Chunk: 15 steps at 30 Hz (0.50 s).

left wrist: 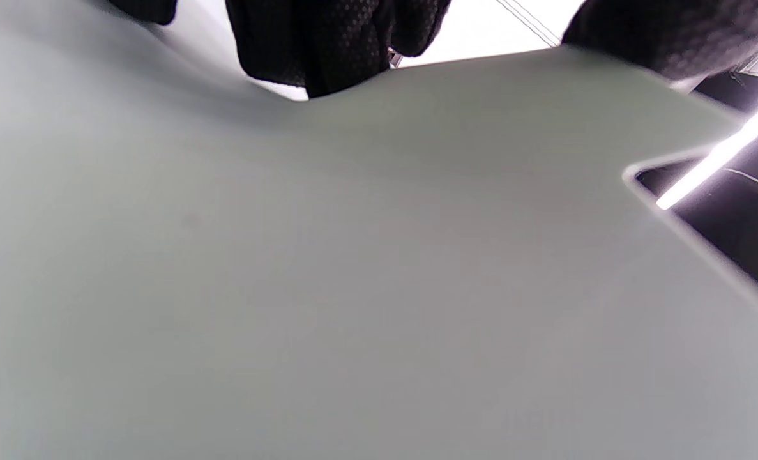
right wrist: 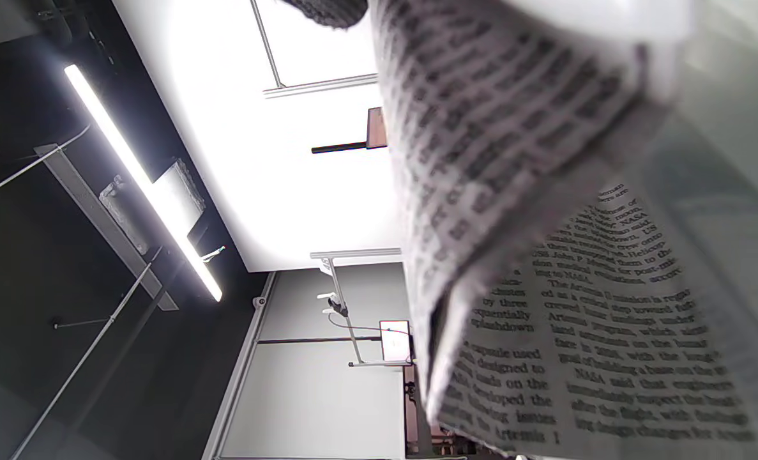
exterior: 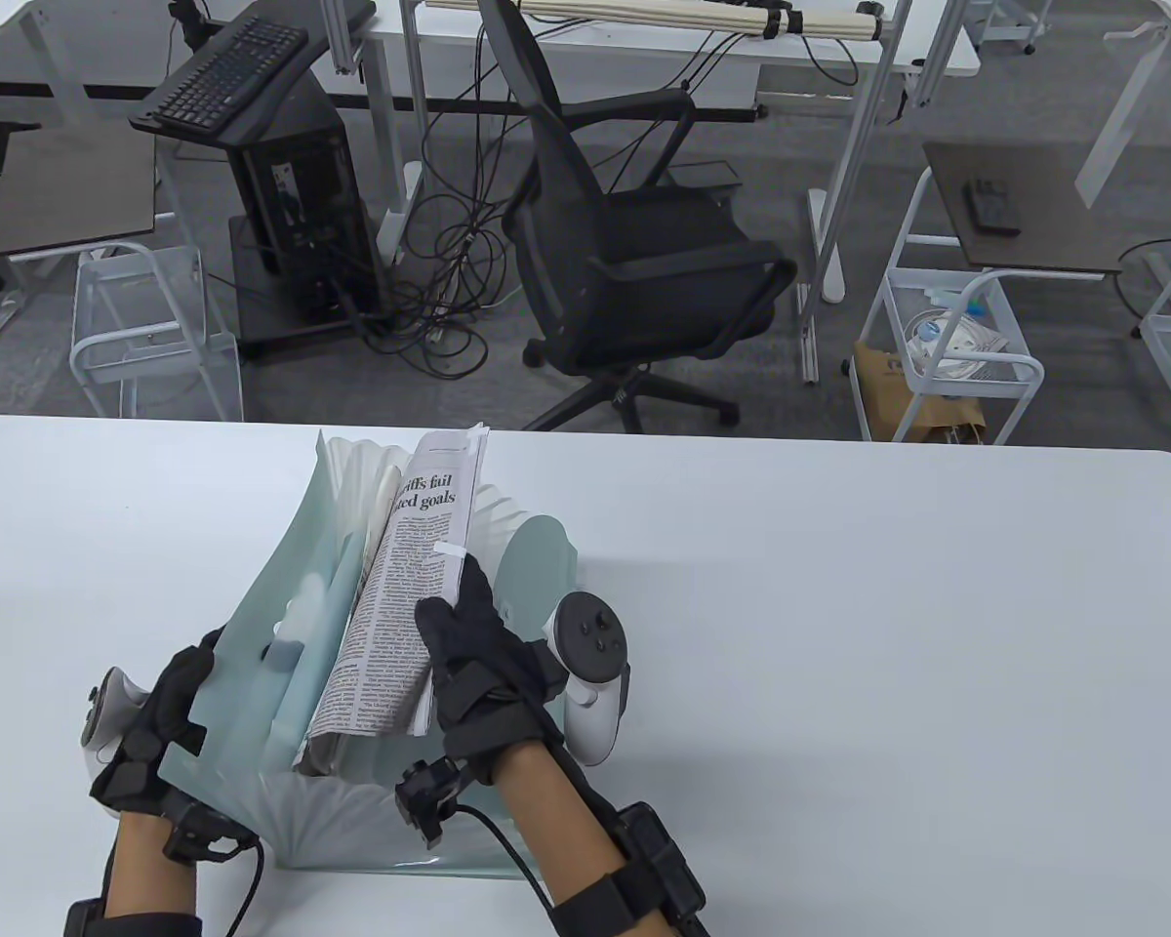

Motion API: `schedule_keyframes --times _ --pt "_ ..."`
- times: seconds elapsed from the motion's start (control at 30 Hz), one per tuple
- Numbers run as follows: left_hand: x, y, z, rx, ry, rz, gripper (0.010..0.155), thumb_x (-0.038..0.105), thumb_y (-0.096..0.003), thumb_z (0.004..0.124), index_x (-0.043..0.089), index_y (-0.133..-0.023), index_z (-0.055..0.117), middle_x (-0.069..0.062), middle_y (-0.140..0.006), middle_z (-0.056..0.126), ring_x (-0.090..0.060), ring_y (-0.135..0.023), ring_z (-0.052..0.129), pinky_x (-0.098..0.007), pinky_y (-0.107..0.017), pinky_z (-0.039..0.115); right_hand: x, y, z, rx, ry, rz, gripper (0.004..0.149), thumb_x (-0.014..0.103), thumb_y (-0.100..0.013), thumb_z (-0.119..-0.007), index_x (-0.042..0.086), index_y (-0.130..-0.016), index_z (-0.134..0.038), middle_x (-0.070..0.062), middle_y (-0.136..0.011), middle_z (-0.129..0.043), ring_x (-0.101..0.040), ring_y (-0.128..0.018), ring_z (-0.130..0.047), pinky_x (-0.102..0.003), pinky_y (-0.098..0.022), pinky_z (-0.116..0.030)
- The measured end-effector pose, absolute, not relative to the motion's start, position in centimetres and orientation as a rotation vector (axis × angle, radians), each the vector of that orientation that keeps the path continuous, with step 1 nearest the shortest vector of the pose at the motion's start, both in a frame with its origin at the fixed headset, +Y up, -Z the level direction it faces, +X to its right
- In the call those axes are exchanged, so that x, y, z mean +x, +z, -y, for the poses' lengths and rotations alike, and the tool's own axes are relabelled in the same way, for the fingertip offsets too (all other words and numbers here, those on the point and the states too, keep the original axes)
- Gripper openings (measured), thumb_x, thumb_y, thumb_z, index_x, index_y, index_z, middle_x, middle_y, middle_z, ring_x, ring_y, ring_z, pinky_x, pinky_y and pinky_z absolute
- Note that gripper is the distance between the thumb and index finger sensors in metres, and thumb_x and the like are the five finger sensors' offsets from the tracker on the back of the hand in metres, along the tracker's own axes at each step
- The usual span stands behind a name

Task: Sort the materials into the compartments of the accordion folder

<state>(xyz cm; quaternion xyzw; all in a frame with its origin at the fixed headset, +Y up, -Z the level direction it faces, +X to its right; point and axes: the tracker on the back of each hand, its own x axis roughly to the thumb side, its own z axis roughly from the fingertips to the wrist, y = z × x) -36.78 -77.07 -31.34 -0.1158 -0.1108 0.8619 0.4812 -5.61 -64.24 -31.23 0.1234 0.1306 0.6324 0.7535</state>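
Table view: accordion folder (exterior: 283, 625) stands fanned open on white surface (exterior: 839, 634); right hand (exterior: 478, 664) grips folded newspaper (exterior: 400, 595) set among its pockets; left hand (exterior: 156, 722) holds front panel.
Left wrist view: fingers (left wrist: 327, 38) curl over panel edge.
Right wrist view: newsprint close.

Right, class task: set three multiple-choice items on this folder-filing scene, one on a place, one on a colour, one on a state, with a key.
1. Where is the folded printed newspaper?
A. flat on the white table
B. standing in the fanned pockets of the accordion folder
C. on the office chair

2. What colour is the translucent plastic accordion folder?
A. pale green
B. red
C. yellow

3. What is the black-gloved right hand doing?
A. resting on the table
B. gripping the newspaper
C. pressing a keyboard

Key: 1 B, its lower edge sits among the pleats. 2 A, pale green front panel, which the left hand holds. 3 B, its fingers wrap the paper's edge.
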Motion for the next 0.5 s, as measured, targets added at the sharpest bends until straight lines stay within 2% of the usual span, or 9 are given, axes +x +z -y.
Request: schedule_keyframes --times 0.33,0.5 --pt "-36.7 -31.3 77.0 -0.274 2.109 0.269 0.083 0.062 -0.0451 0.075 0.02 -0.109 0.043 -0.014 -0.096 0.078 -0.039 -0.103 0.059 -0.066 -0.072 0.047 -5.7 -31.2 63.7 0.334 1.322 -0.29 0.061 0.013 -0.066 -0.052 -0.006 -0.107 -0.011 -0.034 -0.105 -0.049 -0.045 -0.085 -0.084 -0.05 -0.066 -0.078" --pt "-36.5 -31.2 76.8 -0.276 2.109 0.267 0.083 0.062 -0.045 0.076 0.02 -0.109 0.043 -0.014 -0.096 0.077 -0.039 -0.103 0.059 -0.066 -0.072 0.047 -5.9 -31.1 64.9 0.331 1.289 -0.324 0.063 0.012 -0.066 -0.052 -0.006 -0.106 -0.007 -0.034 -0.106 -0.046 -0.047 -0.089 -0.08 -0.052 -0.067 -0.075"
